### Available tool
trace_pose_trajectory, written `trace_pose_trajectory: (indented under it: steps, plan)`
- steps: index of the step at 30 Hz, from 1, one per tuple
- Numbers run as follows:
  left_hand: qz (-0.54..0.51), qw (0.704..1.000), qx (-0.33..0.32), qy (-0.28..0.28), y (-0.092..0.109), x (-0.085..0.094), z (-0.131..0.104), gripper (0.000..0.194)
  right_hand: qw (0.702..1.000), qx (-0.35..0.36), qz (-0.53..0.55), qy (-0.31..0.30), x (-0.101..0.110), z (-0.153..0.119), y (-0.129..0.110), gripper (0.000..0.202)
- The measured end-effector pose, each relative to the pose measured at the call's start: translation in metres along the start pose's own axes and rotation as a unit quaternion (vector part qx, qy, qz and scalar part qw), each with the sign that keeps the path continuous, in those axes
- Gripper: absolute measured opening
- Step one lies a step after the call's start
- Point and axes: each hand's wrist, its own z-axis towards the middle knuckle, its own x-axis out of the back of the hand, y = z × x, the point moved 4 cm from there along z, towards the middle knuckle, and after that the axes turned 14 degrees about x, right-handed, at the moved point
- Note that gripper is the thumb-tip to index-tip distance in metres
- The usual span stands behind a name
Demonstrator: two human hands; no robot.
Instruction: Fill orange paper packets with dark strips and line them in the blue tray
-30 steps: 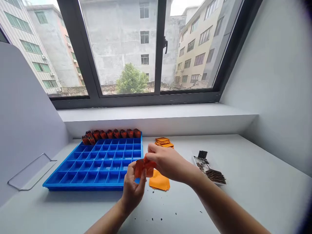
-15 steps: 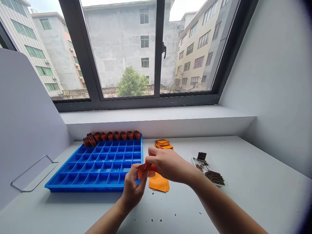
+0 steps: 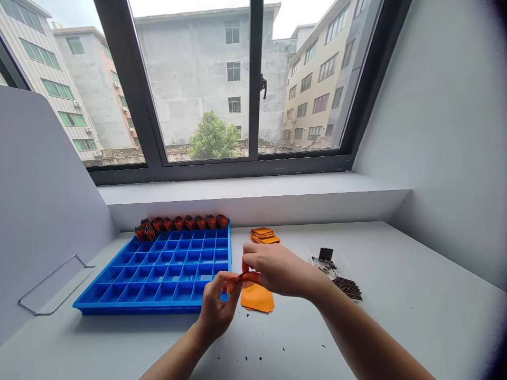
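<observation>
Between my two hands is a thin, bent orange-red piece, seemingly a folded sheet. My left hand pinches its left end between thumb and fingers. From the right, my right hand grips the other end, its fingertips partly hiding the piece. Just beneath lies a stack of flat orange sheets, partly covered by the right hand. Another orange stack sits farther back. Left of my hands stands a blue compartment tray, with orange-and-black bundles standing along its back row.
At the right, a clear container holds thin dark brown squares and crumbs. Small dark flakes are scattered on the white table. A bent wire frame stands at the left by a pale panel. A windowsill runs behind.
The orange-red piece has turned and looks flatter between my fingers. My right hand has shifted slightly down and right. The tray and stacks look the same, with the view tilted a little.
</observation>
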Motion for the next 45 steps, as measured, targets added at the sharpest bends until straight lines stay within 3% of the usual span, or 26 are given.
trace_pose_trajectory:
  steps: [6, 11, 32, 45]
  plan:
    - [0.029, 0.999, 0.005, -0.021, 0.008, 0.000, 0.000, 0.012, 1.000, -0.004, -0.004, -0.023, -0.002, -0.002, -0.001, 0.010]
    - [-0.028, 0.999, 0.007, -0.039, 0.011, 0.001, 0.005, 0.028, 0.999, -0.006, -0.024, -0.033, -0.001, -0.002, -0.003, 0.014]
    - [0.011, 0.997, 0.019, -0.080, 0.004, 0.006, 0.016, 0.026, 0.995, -0.037, -0.079, -0.044, -0.016, 0.004, -0.007, 0.010]
    - [0.113, 0.993, -0.029, -0.019, 0.009, 0.022, 0.016, 0.025, 0.998, -0.061, 0.020, -0.020, -0.022, 0.009, -0.007, 0.008]
